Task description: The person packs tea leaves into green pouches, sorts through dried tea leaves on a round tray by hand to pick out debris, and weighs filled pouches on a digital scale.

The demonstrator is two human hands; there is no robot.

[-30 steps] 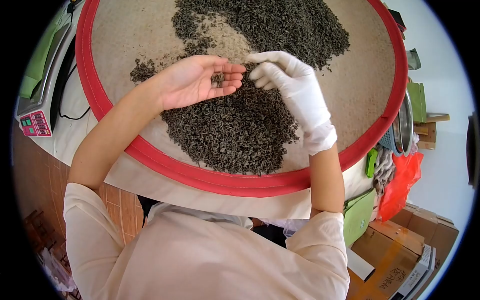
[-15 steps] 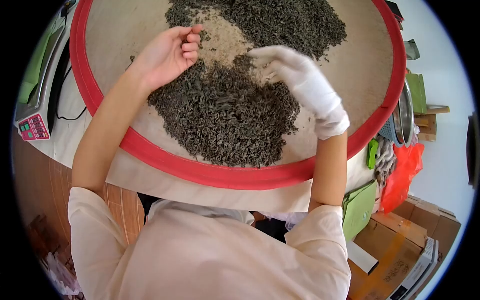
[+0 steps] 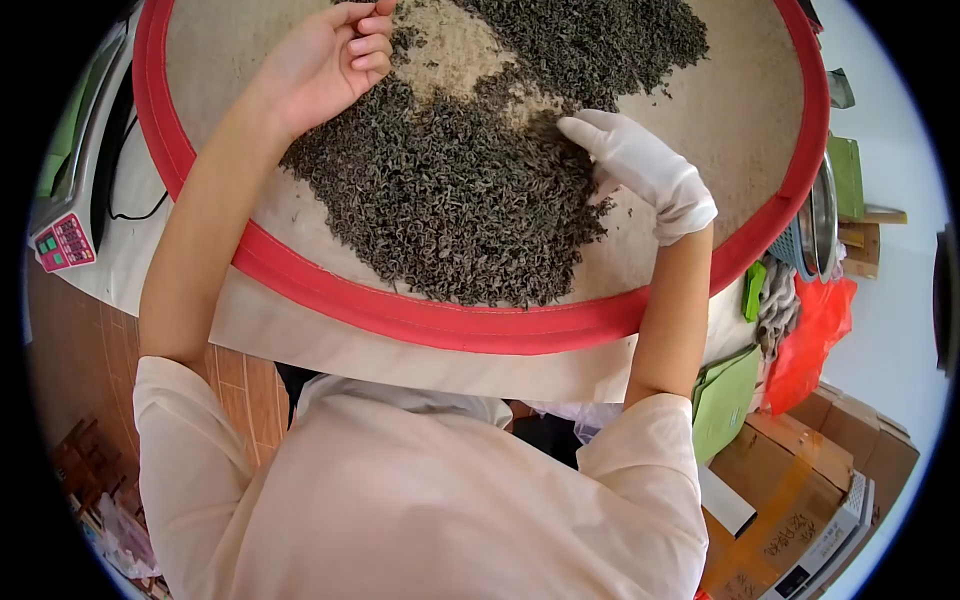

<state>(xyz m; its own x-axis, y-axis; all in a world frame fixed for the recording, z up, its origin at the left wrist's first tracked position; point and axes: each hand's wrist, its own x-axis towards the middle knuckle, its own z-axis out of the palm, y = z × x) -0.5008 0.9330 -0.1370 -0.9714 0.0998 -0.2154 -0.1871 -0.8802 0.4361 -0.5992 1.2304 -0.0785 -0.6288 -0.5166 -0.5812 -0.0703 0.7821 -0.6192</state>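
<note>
A round tray with a red cloth rim (image 3: 480, 330) holds dark curled dried leaves, in a near pile (image 3: 455, 205) and a far pile (image 3: 610, 45). My left hand (image 3: 335, 65), bare and palm up, is over the upper left of the near pile. Its fingers are curled in, and what they hold, if anything, is too small to make out. My right hand (image 3: 635, 160), in a white glove, rests at the right edge of the near pile. Its thumb and forefinger side reaches over the leaves; the other fingers are mostly hidden beneath.
A scale with a pink keypad (image 3: 66, 244) stands left of the tray, its black cable beside it. On the right are metal and blue bowls (image 3: 822, 225), green bags (image 3: 725, 400), a red plastic bag (image 3: 810, 340) and cardboard boxes (image 3: 780, 460).
My left hand has moved up and left, away from my right hand, and its fingers have curled. My right hand has shifted right and slightly down onto the near pile's edge, which has spread.
</note>
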